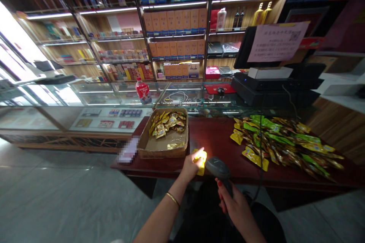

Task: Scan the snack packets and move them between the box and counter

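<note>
My left hand (190, 167) grips a small yellow snack packet (202, 164) above the front of the dark red table (211, 136). My right hand (232, 201) is wrapped round the handle of a black barcode scanner (218, 167). The scanner's head points at the packet, and bright light falls on it. Just beyond my left hand stands a shallow cardboard box (164, 153) with gold packets (168, 121) heaped toward its back. To the right lies a wide pile of yellow, brown and green packets (276, 140).
Behind the table runs a glass display counter (114, 97), bearing a red-labelled bottle (143, 92) and a mouse (220, 90) on a red mat. A cash register screen (245, 47) with a paper sign stands right. The scanner's cable (260, 148) crosses before the packet pile.
</note>
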Available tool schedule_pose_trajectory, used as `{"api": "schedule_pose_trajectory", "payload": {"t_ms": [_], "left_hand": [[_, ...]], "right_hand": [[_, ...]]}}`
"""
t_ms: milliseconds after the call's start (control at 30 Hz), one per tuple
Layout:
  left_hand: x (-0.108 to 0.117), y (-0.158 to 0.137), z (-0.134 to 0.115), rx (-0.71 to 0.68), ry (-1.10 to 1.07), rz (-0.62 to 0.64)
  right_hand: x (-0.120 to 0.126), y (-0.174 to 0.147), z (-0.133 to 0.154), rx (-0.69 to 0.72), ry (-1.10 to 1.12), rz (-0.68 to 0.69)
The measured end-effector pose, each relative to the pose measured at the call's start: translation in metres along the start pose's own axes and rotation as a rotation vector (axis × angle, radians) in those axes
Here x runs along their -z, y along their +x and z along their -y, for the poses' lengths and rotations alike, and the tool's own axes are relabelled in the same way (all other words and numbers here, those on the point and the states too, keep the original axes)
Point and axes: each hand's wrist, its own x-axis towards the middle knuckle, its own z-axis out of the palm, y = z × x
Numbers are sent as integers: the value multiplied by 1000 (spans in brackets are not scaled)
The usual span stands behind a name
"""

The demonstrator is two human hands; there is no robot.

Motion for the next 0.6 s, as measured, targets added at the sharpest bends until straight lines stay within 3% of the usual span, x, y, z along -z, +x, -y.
{"api": "schedule_pose_trajectory", "payload": {"t_ms": [333, 600], "left_hand": [[-6, -3, 3, -67, -36, 39], [-8, -2, 4, -22, -69, 33]], "right_hand": [[-1, 4, -1, 17, -44, -39], [2, 7, -10, -29, -61, -12]]}}
